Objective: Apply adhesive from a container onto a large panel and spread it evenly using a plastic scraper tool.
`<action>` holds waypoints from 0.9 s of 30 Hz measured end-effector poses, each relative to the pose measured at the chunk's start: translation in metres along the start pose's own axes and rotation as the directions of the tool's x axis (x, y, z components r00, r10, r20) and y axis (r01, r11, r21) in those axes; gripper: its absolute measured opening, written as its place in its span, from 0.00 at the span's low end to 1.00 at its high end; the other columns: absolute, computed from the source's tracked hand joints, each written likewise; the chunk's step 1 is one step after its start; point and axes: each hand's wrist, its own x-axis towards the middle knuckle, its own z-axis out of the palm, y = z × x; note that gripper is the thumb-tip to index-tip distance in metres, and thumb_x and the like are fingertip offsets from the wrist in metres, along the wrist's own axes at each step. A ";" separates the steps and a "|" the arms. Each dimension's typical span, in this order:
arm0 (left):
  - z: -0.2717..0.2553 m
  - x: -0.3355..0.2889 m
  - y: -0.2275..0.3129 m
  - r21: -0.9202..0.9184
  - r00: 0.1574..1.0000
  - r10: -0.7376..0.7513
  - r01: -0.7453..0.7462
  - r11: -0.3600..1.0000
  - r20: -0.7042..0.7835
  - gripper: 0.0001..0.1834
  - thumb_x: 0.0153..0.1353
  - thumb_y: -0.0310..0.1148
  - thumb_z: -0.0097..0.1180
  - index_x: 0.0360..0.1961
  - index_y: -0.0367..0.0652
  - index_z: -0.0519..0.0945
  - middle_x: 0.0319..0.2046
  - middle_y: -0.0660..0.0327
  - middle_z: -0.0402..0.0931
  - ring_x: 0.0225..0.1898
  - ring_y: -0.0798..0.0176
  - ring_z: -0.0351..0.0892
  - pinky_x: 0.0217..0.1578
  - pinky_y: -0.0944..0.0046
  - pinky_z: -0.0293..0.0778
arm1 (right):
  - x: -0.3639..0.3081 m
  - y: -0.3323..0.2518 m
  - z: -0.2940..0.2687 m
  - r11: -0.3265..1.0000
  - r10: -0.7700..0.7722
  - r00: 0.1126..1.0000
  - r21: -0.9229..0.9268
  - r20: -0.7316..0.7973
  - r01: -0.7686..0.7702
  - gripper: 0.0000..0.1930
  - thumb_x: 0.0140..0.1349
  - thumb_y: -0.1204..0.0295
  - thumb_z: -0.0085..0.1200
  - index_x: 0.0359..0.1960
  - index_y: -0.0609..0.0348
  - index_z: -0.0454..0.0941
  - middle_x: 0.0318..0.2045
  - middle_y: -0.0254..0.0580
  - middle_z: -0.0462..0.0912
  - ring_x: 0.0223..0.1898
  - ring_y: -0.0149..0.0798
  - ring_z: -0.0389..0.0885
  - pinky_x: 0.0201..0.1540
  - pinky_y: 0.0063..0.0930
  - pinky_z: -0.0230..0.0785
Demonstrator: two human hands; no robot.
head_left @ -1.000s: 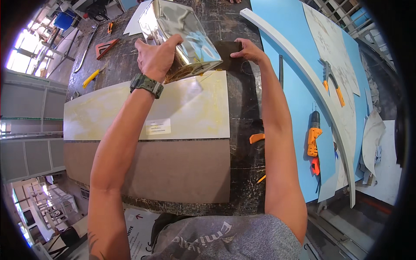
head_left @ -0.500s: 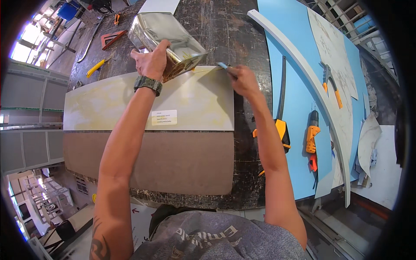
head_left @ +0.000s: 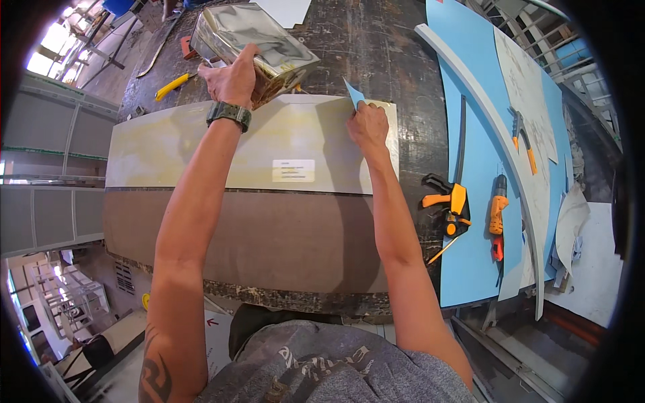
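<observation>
My left hand (head_left: 232, 82) grips a shiny rectangular metal tin (head_left: 259, 33), tilted over the far edge of a pale panel (head_left: 222, 158). Amber residue marks the tin's lower corner. Yellowish smears cover much of the panel, which carries a white label (head_left: 293, 176). Over the panel's right end, my right hand (head_left: 369, 125) is closed on a thin blue pointed piece (head_left: 354, 94), its tip sticking out away from me. Against the panel's near edge lies a brown panel (head_left: 269, 235).
Both panels lie on a dark, worn table (head_left: 376, 50). To the right are a clamp (head_left: 454, 205), an orange drill (head_left: 497, 205), a hacksaw-like tool (head_left: 524, 138) and a long curved white strip (head_left: 484, 107), on or beside blue sheets (head_left: 470, 262). A yellow knife (head_left: 172, 87) sits at far left.
My right hand has come nearer and slightly left, from beyond the panel's far right corner to over the panel. The tin stays in my left hand. The view has shifted.
</observation>
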 end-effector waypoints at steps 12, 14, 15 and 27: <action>-0.121 0.132 -0.015 -0.056 0.998 -0.052 0.054 0.997 0.024 0.61 0.39 0.54 0.73 0.67 0.27 0.59 0.55 0.36 0.74 0.53 0.43 0.77 0.53 0.54 0.76 | -0.027 -0.220 0.089 0.975 -0.157 0.985 0.146 -0.072 0.166 0.10 0.62 0.66 0.52 0.32 0.58 0.84 0.29 0.48 0.86 0.31 0.55 0.81 0.37 0.46 0.73; -0.152 0.156 -0.021 -0.114 0.998 -0.062 0.065 0.991 0.031 0.59 0.39 0.52 0.74 0.66 0.27 0.59 0.53 0.37 0.75 0.50 0.46 0.79 0.49 0.56 0.79 | -0.030 -0.229 0.081 0.973 -0.037 0.999 0.230 0.010 0.034 0.10 0.62 0.67 0.52 0.33 0.57 0.85 0.29 0.48 0.87 0.30 0.53 0.81 0.36 0.45 0.72; -0.167 0.167 -0.024 -0.142 0.997 -0.067 0.071 0.987 0.033 0.58 0.40 0.51 0.74 0.66 0.27 0.60 0.52 0.38 0.75 0.48 0.47 0.80 0.47 0.57 0.80 | -0.029 -0.227 0.072 0.941 0.079 0.991 0.320 0.104 -0.108 0.10 0.63 0.69 0.52 0.35 0.57 0.85 0.29 0.47 0.87 0.30 0.50 0.80 0.35 0.43 0.71; -0.245 0.182 -0.058 -0.359 0.990 -0.047 0.092 0.929 0.134 0.56 0.49 0.39 0.74 0.68 0.22 0.52 0.25 0.58 0.76 0.16 0.66 0.73 0.18 0.71 0.70 | 0.008 0.043 -0.036 0.891 0.453 0.860 0.083 -0.235 -0.447 0.19 0.65 0.60 0.54 0.40 0.67 0.86 0.36 0.63 0.87 0.38 0.64 0.85 0.44 0.50 0.77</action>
